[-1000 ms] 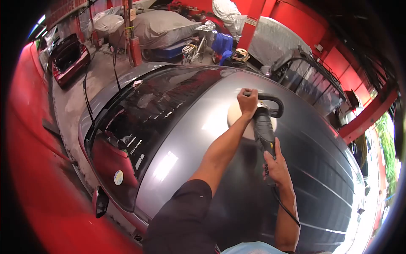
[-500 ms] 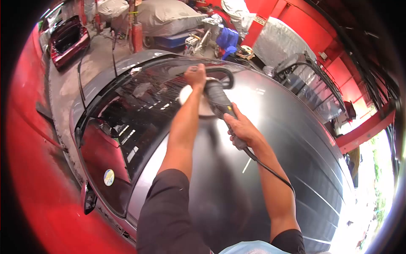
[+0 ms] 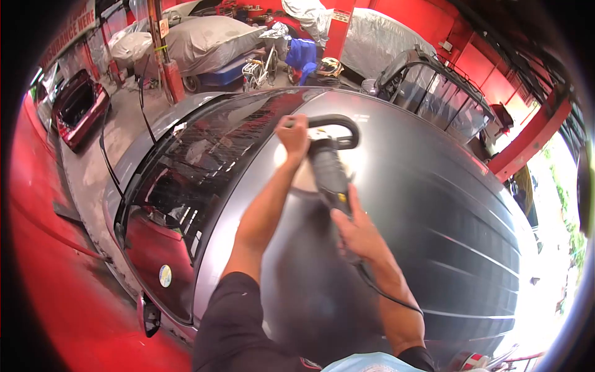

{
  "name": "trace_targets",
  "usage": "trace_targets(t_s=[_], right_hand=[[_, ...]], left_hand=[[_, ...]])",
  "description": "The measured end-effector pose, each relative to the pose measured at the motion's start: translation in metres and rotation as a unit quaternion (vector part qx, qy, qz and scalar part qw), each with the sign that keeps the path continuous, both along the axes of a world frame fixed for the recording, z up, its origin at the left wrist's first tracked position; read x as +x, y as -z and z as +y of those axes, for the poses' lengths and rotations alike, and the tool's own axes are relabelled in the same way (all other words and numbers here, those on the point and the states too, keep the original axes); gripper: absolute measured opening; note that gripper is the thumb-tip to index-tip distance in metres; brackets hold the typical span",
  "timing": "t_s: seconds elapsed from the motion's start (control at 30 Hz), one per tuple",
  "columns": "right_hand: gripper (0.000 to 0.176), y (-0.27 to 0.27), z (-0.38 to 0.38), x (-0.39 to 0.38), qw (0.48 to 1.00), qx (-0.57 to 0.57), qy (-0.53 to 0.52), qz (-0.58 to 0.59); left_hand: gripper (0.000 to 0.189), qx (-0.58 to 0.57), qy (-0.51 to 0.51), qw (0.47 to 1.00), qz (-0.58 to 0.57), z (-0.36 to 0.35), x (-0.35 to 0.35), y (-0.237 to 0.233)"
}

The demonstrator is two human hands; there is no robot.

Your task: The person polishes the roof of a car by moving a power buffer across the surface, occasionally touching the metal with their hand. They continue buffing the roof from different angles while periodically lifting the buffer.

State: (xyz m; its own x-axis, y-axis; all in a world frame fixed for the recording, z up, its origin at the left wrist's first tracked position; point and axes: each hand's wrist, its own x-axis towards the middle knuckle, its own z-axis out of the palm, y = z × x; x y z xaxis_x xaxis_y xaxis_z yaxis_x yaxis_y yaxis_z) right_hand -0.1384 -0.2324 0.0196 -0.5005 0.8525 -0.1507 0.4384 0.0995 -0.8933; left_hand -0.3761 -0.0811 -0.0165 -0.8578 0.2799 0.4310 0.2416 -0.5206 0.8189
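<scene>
— Any writing on the polisher [image 3: 328, 170]?

— Only a small yellow mark on its black body, just ahead of the right hand [image 3: 354, 230]. It is too small to read.

— How does the tool look?

— It has a long black barrel with a black loop handle [image 3: 338, 119] arching over the head. A pale round pad [image 3: 302, 177] sits beneath, against the grey car roof [image 3: 446, 211], towards the roof's front edge and the windscreen [image 3: 186, 161]. A black cord [image 3: 387, 296] leaves the tail and runs past the right wrist.

— And the hands?

— The left hand [image 3: 295, 133] has its grip clenched on the left end of the loop handle. The right hand's grip is wrapped around the rear of the barrel.

— Anything legible further out?

— A round pale sticker [image 3: 165, 276] sits low in the windscreen, but its print is unreadable. A red sign [image 3: 68, 34] at the top left carries white letters ending in "HERE".

— Beyond the car?

— A red car [image 3: 77, 105] stands at the left with its lid raised. Behind are vehicles under grey covers [image 3: 211, 34], with a bicycle [image 3: 260, 65] beside them.
</scene>
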Motion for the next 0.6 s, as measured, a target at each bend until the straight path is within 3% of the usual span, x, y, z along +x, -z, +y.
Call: trace_targets(t_s=[0.03,0.07,0.1,0.17,0.2,0.23,0.27,0.3,0.33,0.37,0.4,0.47,0.6], right_hand=[[0.079,-0.020,-0.014,0.022,0.999,-0.036,0.030,-0.007],[0.079,-0.042,-0.030,0.046,0.996,-0.072,0.058,-0.014],[0.077,-0.051,-0.042,0.072,0.993,-0.072,0.093,0.008],[0.076,-0.054,-0.068,0.121,0.984,-0.061,0.166,0.027],[0.075,-0.053,-0.081,0.142,0.978,-0.047,0.201,0.026],[0.075,-0.061,-0.097,0.159,0.969,-0.055,0.236,0.038],[0.075,-0.067,-0.111,0.175,0.959,-0.061,0.274,0.050],[0.075,-0.063,-0.122,0.192,0.957,-0.064,0.279,0.049],[0.075,-0.059,-0.135,0.209,0.943,-0.057,0.324,0.053],[0.075,-0.058,-0.146,0.221,0.926,-0.045,0.369,0.058],[0.075,-0.063,-0.157,0.228,0.925,-0.037,0.375,0.056],[0.075,-0.072,-0.181,0.239,0.898,-0.067,0.423,0.103],[0.082,-0.062,-0.195,0.224,0.886,-0.026,0.443,0.132]], left_hand=[[0.019,0.041,0.081,0.995,-0.047,-0.008,0.039,-0.015],[0.020,0.026,0.060,0.996,0.068,0.007,0.067,-0.002],[0.021,0.048,0.071,0.992,0.088,0.013,0.105,-0.006],[0.018,0.003,0.251,0.963,-0.098,-0.018,0.186,-0.046],[0.016,0.000,0.248,0.967,-0.058,-0.008,0.220,-0.033],[0.016,0.042,0.337,0.932,-0.128,-0.011,0.259,-0.040],[0.017,0.009,0.289,0.957,-0.036,-0.019,0.295,-0.050],[0.018,-0.025,0.350,0.934,-0.059,-0.041,0.321,-0.068],[0.022,-0.021,0.476,0.866,-0.151,-0.036,0.354,-0.059],[0.023,0.053,0.434,0.898,-0.043,-0.028,0.390,-0.044],[0.019,-0.023,0.500,0.855,-0.138,-0.064,0.393,-0.082],[0.018,-0.057,0.508,0.855,-0.082,-0.083,0.426,-0.094],[0.020,-0.052,0.541,0.831,-0.120,-0.094,0.431,-0.092]])
